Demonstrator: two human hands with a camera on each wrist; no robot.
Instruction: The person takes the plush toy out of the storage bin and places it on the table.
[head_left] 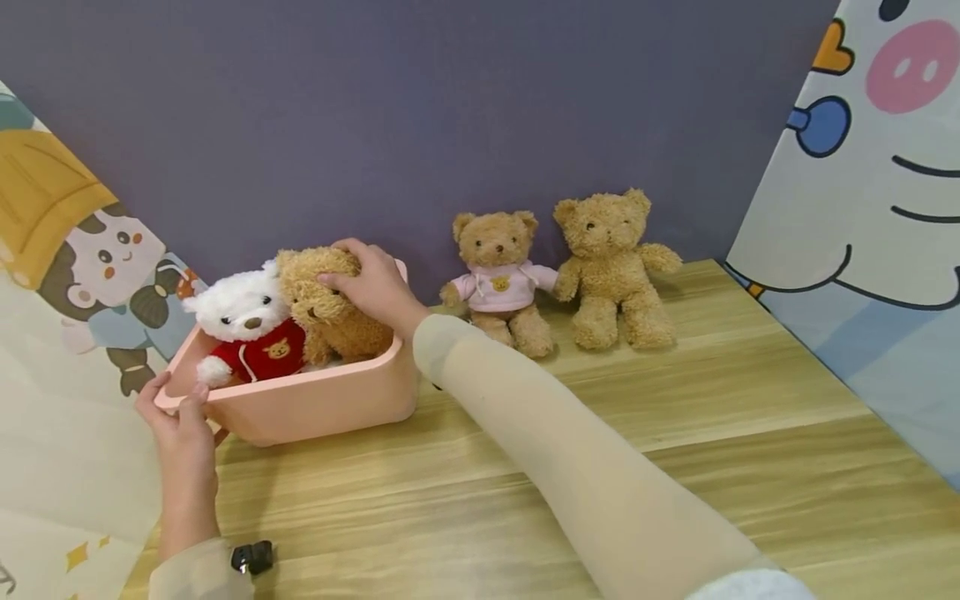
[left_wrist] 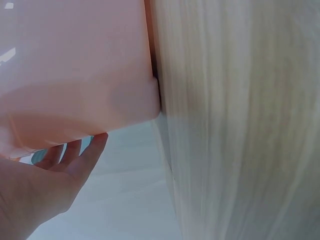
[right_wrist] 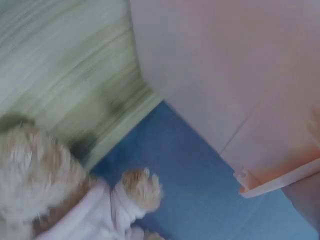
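Note:
A pink plastic bin (head_left: 322, 408) stands on the left of the table. Inside it sit a white teddy bear (head_left: 238, 308) in a red hoodie and, to its right, a curly brown teddy bear (head_left: 347, 332). My right hand (head_left: 378, 287) holds the brown bear by its head, thumb at the front and fingers over the top. With my left hand (head_left: 180, 437) I grip the bin's near left corner, thumb at the rim. The left wrist view shows that hand's fingers (left_wrist: 90, 156) against the bin's outer wall.
Right of the bin, a brown bear in a pink hoodie (head_left: 501, 279) and a larger unclothed brown bear (head_left: 611, 267) sit side by side against the purple back wall (head_left: 480, 108). Cartoon-printed panels flank the wooden table (head_left: 720, 400). A small black object (head_left: 252, 557) is beside my left cuff.

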